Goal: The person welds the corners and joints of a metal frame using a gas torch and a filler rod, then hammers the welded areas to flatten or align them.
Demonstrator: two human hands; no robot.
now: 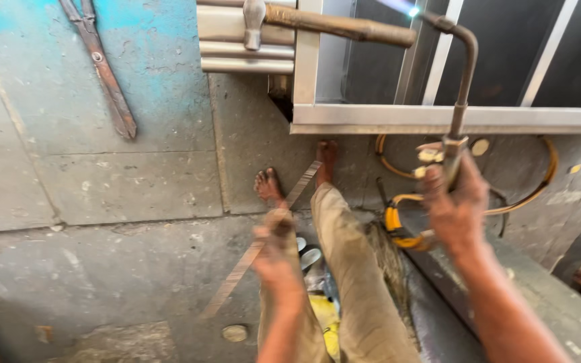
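Right hand (453,202) is closed around the gas torch (462,81), whose flame tip at 1 o'clock meets the metal frame (438,119). Left hand (276,252), blurred, holds a thin metal strip (257,249) at 7 o'clock. Judged step: heating the joint; the strip must next reach the flame.

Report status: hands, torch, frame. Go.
Right hand shut on bent-neck metal gas torch, flame lit at tip near silver metal frame. Left hand blurred, holds thin flat metal strip. Wooden-handled hammer rests on frame.
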